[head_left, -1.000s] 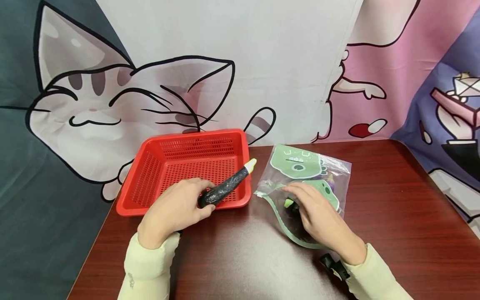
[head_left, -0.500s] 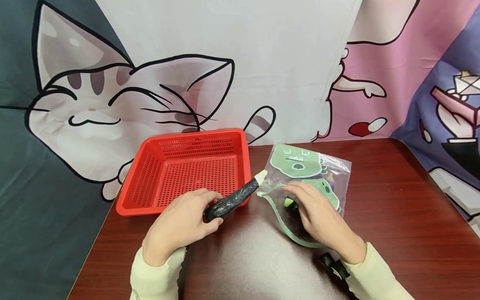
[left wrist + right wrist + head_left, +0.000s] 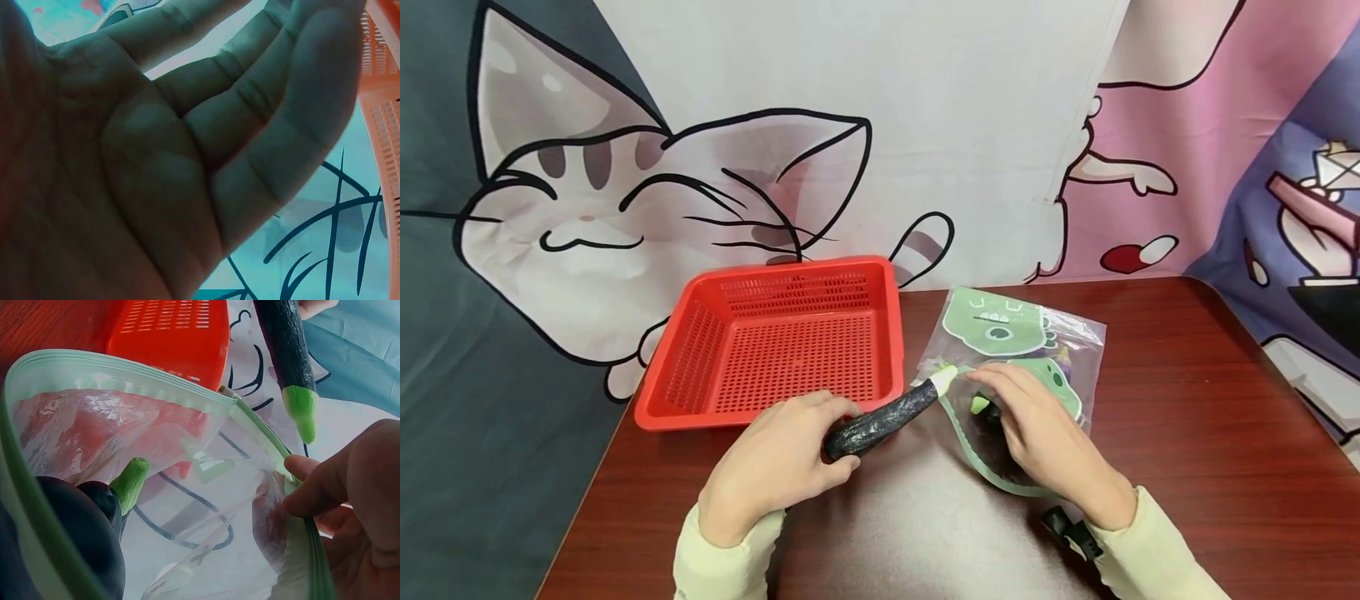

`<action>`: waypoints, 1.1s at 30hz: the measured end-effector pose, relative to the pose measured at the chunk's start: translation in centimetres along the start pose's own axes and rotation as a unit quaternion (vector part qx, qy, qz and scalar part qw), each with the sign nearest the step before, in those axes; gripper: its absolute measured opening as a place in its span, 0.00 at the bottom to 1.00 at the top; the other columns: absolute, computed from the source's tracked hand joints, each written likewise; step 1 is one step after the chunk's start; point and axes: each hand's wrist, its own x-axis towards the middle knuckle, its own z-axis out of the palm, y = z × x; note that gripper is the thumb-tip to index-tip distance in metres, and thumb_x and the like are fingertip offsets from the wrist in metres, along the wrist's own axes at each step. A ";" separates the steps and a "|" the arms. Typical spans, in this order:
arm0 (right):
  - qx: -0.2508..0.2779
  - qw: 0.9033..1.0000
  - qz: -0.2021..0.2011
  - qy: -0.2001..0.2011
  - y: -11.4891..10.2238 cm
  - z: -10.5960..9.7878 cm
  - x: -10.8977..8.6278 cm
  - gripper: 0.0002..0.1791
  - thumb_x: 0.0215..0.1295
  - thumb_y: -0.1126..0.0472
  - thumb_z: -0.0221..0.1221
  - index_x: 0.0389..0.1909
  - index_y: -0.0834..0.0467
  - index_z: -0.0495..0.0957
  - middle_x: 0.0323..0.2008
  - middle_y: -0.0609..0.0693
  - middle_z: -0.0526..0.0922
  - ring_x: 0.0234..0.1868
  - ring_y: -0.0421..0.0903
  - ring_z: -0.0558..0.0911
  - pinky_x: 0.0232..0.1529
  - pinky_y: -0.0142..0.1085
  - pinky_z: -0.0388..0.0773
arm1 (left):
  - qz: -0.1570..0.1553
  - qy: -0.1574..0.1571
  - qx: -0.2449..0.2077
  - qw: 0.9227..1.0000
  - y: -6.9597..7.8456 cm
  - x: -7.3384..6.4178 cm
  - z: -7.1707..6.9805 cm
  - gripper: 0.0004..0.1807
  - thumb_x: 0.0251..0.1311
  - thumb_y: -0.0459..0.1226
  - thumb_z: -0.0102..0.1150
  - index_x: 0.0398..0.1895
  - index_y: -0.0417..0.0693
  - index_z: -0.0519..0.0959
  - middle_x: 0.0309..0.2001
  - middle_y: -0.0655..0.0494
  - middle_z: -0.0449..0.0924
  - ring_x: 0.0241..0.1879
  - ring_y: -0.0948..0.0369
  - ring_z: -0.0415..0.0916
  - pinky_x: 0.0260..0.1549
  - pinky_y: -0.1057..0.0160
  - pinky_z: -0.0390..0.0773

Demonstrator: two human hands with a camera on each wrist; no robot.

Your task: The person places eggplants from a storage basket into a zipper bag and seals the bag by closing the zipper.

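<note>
By the red basket (image 3: 797, 354), the left hand (image 3: 782, 457) grips the long eggplant (image 3: 883, 423) by its blunt end, stem (image 3: 303, 414) free toward the zip bag (image 3: 1000, 321), whose rim (image 3: 150, 376) the right hand (image 3: 1048, 435) pinches, seemingly to spread it.

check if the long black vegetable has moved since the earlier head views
Yes: judged against the red basket, the long black vegetable has shifted right and nearer the person, toward the clear bag.

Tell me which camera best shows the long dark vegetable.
The head view: the long dark vegetable shows almost whole, one end in the left hand. The right wrist view crops it at the top edge; in the left wrist view I can't make it out.
</note>
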 end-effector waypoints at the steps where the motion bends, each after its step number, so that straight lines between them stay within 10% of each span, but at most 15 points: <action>1: 0.000 1.000 0.000 0.001 0.0 0.0 0.0 0.30 0.53 0.82 0.52 0.59 0.63 0.76 0.55 0.54 0.79 0.57 0.53 0.77 0.64 0.34 0.63 | 0.002 -0.001 0.000 1.000 0.0 0.0 0.1 0.21 0.47 0.46 0.73 0.47 0.57 0.83 0.33 0.71 0.74 0.30 0.68 0.69 0.33 0.64 0.73; 14: 0.003 1.000 0.021 -0.022 0.0 -0.2 -0.1 0.24 0.61 0.77 0.48 0.58 0.62 0.76 0.55 0.54 0.79 0.58 0.52 0.76 0.64 0.36 0.64 | 0.031 -0.019 0.002 0.999 0.9 0.6 1.2 0.16 0.46 0.45 0.73 0.40 0.58 0.83 0.31 0.69 0.73 0.28 0.67 0.69 0.31 0.63 0.72; 33: -0.003 0.999 0.026 -0.022 -0.1 -0.2 -0.2 0.25 0.60 0.78 0.51 0.59 0.63 0.76 0.55 0.53 0.79 0.58 0.51 0.76 0.64 0.35 0.64 | 0.039 0.044 -0.001 0.998 2.6 1.3 2.6 0.18 0.49 0.43 0.71 0.45 0.55 0.83 0.35 0.62 0.71 0.23 0.65 0.69 0.25 0.67 0.70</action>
